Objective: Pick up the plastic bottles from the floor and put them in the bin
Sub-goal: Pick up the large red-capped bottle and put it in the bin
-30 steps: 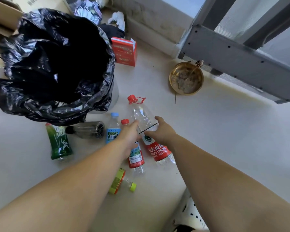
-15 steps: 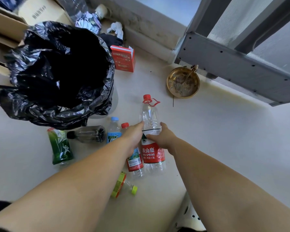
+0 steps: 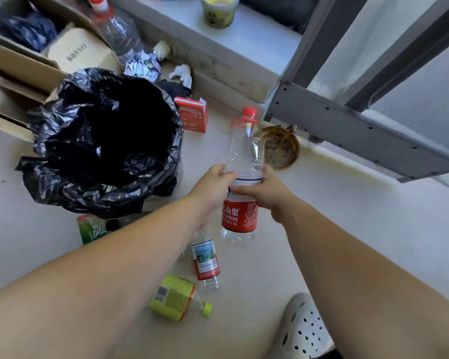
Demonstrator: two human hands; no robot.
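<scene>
I hold the big bottle [image 3: 240, 193] upright in both grips, left hand [image 3: 213, 187] and right hand [image 3: 267, 195] closed around its middle. The bin [image 3: 101, 141] opens just to its left, nearer my left hand.

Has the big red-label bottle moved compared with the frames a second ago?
Yes. The big bottle was lying beside the small red-label bottle; now both hands hold it upright above that one, its cap up near the brass dish.

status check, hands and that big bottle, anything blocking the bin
Left hand and right hand both clamped on big red-label bottle, held upright. Bin open, left of it, path clear. Three small bottles visible on floor.
</scene>
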